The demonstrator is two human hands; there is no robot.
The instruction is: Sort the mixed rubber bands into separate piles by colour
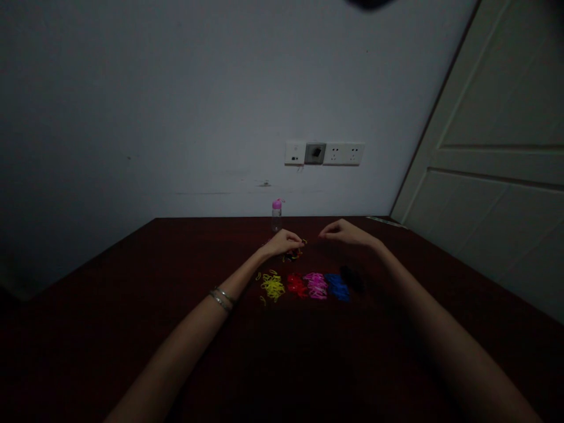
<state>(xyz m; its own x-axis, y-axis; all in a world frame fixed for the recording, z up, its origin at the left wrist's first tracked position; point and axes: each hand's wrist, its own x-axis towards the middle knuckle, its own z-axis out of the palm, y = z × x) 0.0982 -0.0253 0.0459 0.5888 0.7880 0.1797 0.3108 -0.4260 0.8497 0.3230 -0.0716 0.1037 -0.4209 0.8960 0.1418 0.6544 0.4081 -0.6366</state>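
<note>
My left hand is closed in a pinch on a small yellow rubber band. Under its fingers lies a mixed pile of coloured rubber bands, partly hidden by the hand. To the right, my right hand hovers apart from the left with thumb and fingertips pressed together; anything between them is too small to make out. Nearer to me, small rubber bands lie sorted by colour in a row: yellow bands, red bands, pink bands, blue bands and a very dark heap.
A clear bottle with a pink cap stands at the back of the dark red table. Behind it is a wall with a row of sockets. A pale panelled door rises on the right. The light is dim.
</note>
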